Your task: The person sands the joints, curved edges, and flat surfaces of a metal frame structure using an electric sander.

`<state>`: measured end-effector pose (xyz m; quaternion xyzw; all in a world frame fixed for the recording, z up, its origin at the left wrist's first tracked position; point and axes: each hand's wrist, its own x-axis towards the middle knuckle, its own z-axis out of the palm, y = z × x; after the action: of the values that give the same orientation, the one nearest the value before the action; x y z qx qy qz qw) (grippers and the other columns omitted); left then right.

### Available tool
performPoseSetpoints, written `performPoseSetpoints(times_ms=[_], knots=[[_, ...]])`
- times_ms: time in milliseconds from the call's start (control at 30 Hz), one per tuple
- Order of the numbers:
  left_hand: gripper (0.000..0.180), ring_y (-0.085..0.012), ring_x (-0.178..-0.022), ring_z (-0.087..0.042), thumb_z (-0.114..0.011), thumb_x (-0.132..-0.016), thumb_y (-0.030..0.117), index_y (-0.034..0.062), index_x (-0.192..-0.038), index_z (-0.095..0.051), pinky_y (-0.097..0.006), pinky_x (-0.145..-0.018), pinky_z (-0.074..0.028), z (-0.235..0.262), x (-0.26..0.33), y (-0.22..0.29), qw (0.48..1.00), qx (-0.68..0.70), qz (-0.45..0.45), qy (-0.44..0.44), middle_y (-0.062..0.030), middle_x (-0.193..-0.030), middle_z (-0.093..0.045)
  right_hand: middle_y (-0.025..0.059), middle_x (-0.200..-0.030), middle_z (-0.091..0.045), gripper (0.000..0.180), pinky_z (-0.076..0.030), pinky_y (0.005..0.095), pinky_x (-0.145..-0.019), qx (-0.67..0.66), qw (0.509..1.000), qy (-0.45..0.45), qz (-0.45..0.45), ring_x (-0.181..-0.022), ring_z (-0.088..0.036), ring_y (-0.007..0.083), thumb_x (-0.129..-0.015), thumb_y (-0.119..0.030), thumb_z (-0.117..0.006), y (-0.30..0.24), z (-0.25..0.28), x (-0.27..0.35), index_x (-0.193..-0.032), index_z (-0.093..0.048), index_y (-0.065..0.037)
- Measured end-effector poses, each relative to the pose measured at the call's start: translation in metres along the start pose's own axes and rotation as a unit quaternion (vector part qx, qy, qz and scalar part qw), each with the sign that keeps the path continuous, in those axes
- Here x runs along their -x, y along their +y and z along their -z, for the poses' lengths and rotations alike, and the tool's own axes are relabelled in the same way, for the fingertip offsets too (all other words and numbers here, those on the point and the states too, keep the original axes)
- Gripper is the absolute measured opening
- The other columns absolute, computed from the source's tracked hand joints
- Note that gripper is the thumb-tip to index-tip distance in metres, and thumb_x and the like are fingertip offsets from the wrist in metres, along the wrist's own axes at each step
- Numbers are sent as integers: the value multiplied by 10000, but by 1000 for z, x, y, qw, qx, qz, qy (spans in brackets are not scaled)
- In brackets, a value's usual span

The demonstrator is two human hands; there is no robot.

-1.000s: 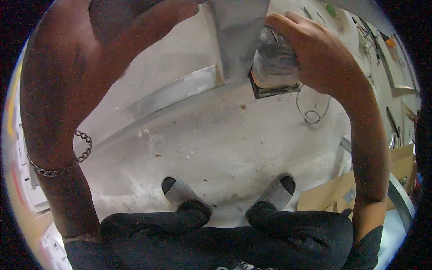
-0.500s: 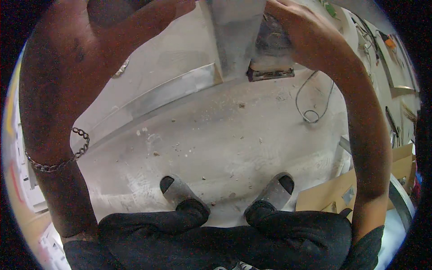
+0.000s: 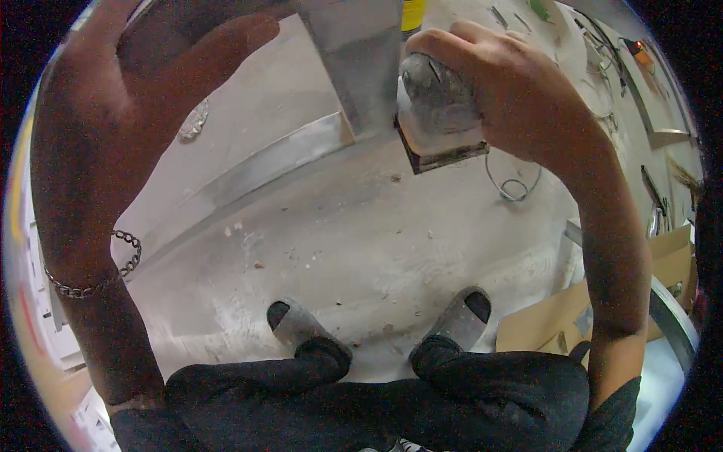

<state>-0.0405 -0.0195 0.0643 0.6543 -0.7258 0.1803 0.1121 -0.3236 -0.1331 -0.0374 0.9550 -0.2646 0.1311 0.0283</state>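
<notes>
My right hand (image 3: 512, 83) is closed around a dusty grey power sander (image 3: 440, 98). The sander's flat, dark-edged pad (image 3: 450, 157) is tilted and shows below the body. It is beside the right side of a grey, smooth-faced workpiece (image 3: 361, 68). A pale panel (image 3: 271, 90) with a silvery strip (image 3: 263, 158) along its lower edge adjoins this piece on the left. My left hand (image 3: 128, 98) is over the panel's upper left, thumb stretched out and apart from the fingers. The top of the picture cuts off those fingertips, and a dark area lies between them and the thumb.
A looped thin cable (image 3: 514, 188) lies right of the sander. Small debris dots the dusty floor (image 3: 361, 241) around my sandalled feet (image 3: 463, 313). Flattened cardboard (image 3: 538, 320) lies at lower right, a crumpled silvery piece (image 3: 193, 120) near my left thumb, and a yellow object (image 3: 412, 15) at the top.
My right hand has brought the sander down and slightly left, tilting it, so more of its body shows. The workpiece has shifted left in view. My left thumb has moved left too.
</notes>
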Motion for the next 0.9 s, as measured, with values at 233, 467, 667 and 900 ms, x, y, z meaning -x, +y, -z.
performPoseSetpoints(times_ms=[233,467,667,900], knots=[[532,-282,-1202,-664,-757,-946,316,78,-1395,-599,-407,-1045,-502,-5,-2,-3,1000,12,17,-11,-170,-1308,-684,129,-1103,-686,578,-555,488,-908,16,1000,10,-7,-1063,-686,376,-734,98,-704,5,7,5,-1254,-590,-126],[536,-272,-1237,-645,-744,-960,302,65,-1412,-581,-401,-1074,-480,-6,-7,-5,999,35,24,-4,-170,-1339,-668,141,-980,-675,288,-617,420,-811,-37,997,-58,31,-949,-723,281,-930,-54,-685,24,28,9,-1166,-520,-61],[524,-263,-1254,-635,-733,-971,257,36,-1416,-566,-394,-1089,-465,-3,-3,4,999,17,41,-15,-155,-1356,-664,147,-960,-682,349,-623,387,-752,-1,993,-118,19,-931,-728,259,-912,-45,-710,11,31,6,-1194,-506,-72],[501,-244,-1227,-651,-725,-980,217,60,-1426,-560,-383,-1079,-481,-6,-5,7,993,82,85,-31,-136,-1330,-683,133,-891,-670,307,-614,406,-745,-27,995,-71,65,-866,-724,265,-930,-57,-699,18,29,4,-1185,-527,-60]])
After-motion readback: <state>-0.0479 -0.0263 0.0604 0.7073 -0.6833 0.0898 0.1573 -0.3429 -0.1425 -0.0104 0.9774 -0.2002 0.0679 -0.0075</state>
